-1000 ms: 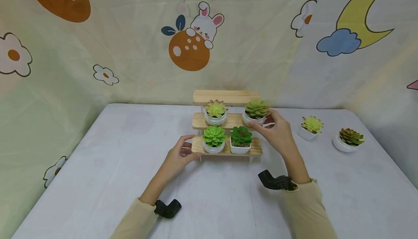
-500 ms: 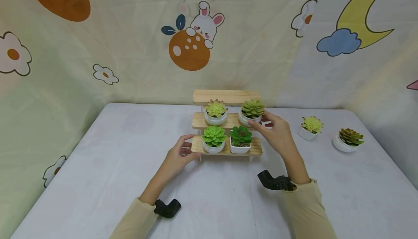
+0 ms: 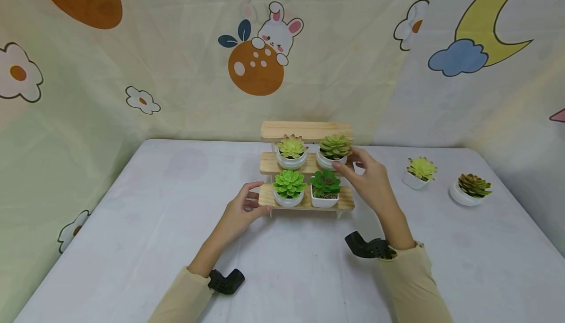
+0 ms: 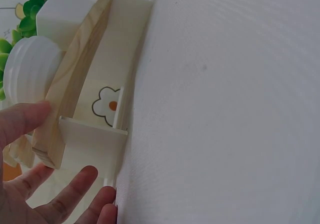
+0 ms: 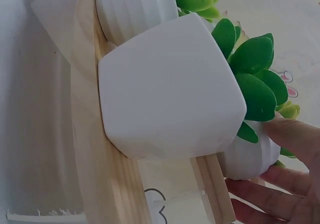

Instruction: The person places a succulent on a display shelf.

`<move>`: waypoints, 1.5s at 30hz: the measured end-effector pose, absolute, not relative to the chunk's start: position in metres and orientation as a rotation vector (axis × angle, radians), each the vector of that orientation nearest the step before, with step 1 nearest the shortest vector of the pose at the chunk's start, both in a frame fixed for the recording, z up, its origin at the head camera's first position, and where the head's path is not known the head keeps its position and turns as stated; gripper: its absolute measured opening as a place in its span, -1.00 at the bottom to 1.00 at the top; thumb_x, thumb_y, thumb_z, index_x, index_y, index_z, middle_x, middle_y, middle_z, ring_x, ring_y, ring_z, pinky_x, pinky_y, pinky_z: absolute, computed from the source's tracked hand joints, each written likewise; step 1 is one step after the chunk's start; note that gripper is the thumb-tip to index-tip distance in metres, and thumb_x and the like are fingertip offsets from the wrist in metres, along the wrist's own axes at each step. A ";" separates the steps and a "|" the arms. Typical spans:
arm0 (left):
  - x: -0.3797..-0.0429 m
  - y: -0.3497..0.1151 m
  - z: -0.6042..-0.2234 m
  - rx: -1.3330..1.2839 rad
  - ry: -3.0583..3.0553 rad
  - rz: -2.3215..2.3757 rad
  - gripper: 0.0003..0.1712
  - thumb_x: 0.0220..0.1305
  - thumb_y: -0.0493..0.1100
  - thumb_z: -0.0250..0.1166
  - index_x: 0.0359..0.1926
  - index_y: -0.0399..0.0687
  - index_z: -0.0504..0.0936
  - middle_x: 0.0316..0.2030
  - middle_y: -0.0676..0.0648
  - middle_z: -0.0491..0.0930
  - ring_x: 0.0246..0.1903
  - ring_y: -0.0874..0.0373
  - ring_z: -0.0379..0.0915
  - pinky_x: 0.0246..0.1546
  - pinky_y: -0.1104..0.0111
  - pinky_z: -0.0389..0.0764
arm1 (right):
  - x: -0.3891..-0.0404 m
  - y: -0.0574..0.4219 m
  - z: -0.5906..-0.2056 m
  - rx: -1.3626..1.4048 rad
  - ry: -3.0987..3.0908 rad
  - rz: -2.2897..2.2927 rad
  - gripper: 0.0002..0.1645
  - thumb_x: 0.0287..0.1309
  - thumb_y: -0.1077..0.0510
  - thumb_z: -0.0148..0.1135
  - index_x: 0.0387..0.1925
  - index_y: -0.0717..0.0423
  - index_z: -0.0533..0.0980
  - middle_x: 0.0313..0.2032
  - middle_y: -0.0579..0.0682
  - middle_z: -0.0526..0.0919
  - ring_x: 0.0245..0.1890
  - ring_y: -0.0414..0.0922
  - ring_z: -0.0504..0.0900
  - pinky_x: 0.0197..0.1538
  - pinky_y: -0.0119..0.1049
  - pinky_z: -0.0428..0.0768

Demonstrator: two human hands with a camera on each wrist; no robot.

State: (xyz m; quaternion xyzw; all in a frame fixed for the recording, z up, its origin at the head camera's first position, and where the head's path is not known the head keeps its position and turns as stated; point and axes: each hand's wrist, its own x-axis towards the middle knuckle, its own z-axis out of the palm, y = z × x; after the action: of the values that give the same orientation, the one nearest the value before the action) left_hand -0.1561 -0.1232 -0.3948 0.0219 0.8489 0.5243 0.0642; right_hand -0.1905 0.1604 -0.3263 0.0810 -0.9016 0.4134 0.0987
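A three-tier wooden plant stand (image 3: 306, 129) carries several potted succulents. My left hand (image 3: 240, 210) holds the left end of its bottom board, thumb on top and index finger at the end, the other fingers spread beside the white leg (image 4: 92, 141). On the middle board, my right hand (image 3: 371, 178) pinches the white round pot of a green succulent (image 3: 334, 147) from its right side. A succulent with pink-tipped leaves (image 3: 291, 147) stands left of it. Along the bottom board are a bright green succulent (image 3: 289, 186) and a dark green one in a square pot (image 3: 324, 201).
To the right on the white tabletop (image 3: 282, 274) stand a yellow-green succulent in a white pot (image 3: 415, 181) and a brownish succulent in a round pot (image 3: 467, 196). A printed cloth (image 3: 190, 68) hangs behind the table.
My right hand has slid the green succulent leftward along the middle board, closer to the pink-tipped one. My left hand has stayed on the stand's end.
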 end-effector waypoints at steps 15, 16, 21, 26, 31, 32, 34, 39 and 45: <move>-0.155 -0.123 -0.395 0.061 2.554 1.591 -0.27 0.08 0.07 0.36 0.27 0.25 0.29 -0.02 -0.09 0.48 -0.07 0.06 0.45 -0.23 0.28 0.47 | -0.189 0.154 -0.328 0.289 -2.672 1.185 -0.34 0.19 -0.17 0.14 0.16 0.20 0.39 -0.34 0.10 0.47 -0.18 0.02 0.39 -0.02 -0.01 0.38; -0.155 -0.123 -0.395 0.059 2.556 1.590 -0.27 0.08 0.06 0.36 0.27 0.25 0.29 -0.02 -0.09 0.48 -0.08 0.06 0.45 -0.23 0.27 0.48 | -0.190 0.154 -0.328 0.292 -2.674 1.178 -0.34 0.20 -0.17 0.13 0.15 0.20 0.40 -0.34 0.10 0.47 -0.19 0.02 0.38 -0.02 -0.01 0.37; -0.156 -0.123 -0.396 0.057 2.563 1.582 -0.26 0.07 0.07 0.36 0.27 0.28 0.28 -0.02 -0.08 0.48 -0.07 0.06 0.45 -0.21 0.26 0.48 | -0.190 0.152 -0.329 0.294 -2.683 1.172 -0.34 0.20 -0.19 0.12 0.16 0.18 0.40 -0.29 0.13 0.49 -0.11 0.04 0.40 0.00 0.05 0.36; -0.156 -0.123 -0.396 0.063 2.567 1.580 -0.25 0.07 0.08 0.36 0.28 0.26 0.27 -0.02 -0.09 0.47 -0.07 0.06 0.46 -0.21 0.26 0.48 | -0.190 0.151 -0.328 0.282 -2.692 1.180 -0.32 0.20 -0.21 0.11 0.19 0.16 0.39 -0.14 0.18 0.55 0.02 0.08 0.42 0.08 0.12 0.35; -0.156 -0.123 -0.395 0.055 2.571 1.576 -0.26 0.08 0.07 0.36 0.28 0.25 0.27 -0.01 -0.08 0.47 -0.06 0.05 0.46 -0.19 0.25 0.48 | -0.191 0.151 -0.328 0.271 -2.702 1.181 -0.26 0.20 -0.21 0.11 0.25 0.16 0.33 -0.02 0.21 0.55 0.09 0.11 0.41 0.14 0.16 0.32; -0.156 -0.123 -0.394 0.056 2.572 1.575 -0.25 0.08 0.07 0.35 0.28 0.24 0.27 -0.01 -0.09 0.47 -0.06 0.05 0.46 -0.19 0.24 0.48 | -0.191 0.151 -0.328 0.270 -2.703 1.182 -0.26 0.20 -0.21 0.11 0.26 0.16 0.33 -0.01 0.21 0.55 0.10 0.12 0.40 0.14 0.16 0.32; -0.156 -0.123 -0.394 0.059 2.574 1.574 -0.25 0.08 0.07 0.35 0.29 0.23 0.27 -0.01 -0.09 0.47 -0.06 0.05 0.46 -0.18 0.23 0.49 | -0.191 0.151 -0.328 0.267 -2.708 1.185 -0.25 0.19 -0.22 0.11 0.26 0.16 0.32 0.00 0.20 0.54 0.12 0.12 0.40 0.15 0.16 0.31; -0.156 -0.123 -0.395 0.060 2.568 1.575 -0.25 0.08 0.07 0.36 0.29 0.25 0.27 -0.01 -0.09 0.47 -0.06 0.05 0.45 -0.19 0.23 0.49 | -0.190 0.156 -0.326 0.262 -2.707 1.198 -0.22 0.18 -0.22 0.13 0.30 0.13 0.28 0.04 0.18 0.54 0.17 0.12 0.37 0.18 0.16 0.28; -0.156 -0.123 -0.395 0.062 2.564 1.575 -0.26 0.08 0.07 0.35 0.28 0.25 0.27 -0.01 -0.09 0.47 -0.06 0.05 0.45 -0.20 0.25 0.48 | -0.190 0.169 -0.323 0.306 -2.643 1.227 -0.34 0.19 -0.10 0.18 0.26 0.09 0.34 0.14 0.15 0.49 0.16 0.09 0.39 0.19 0.07 0.30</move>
State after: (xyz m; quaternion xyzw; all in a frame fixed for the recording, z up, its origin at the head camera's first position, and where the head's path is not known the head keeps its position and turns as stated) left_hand -0.1561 -0.1233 -0.3953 0.0204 0.8501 0.5221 0.0657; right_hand -0.1902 0.1690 -0.3233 0.1038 -0.8970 0.4165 0.1055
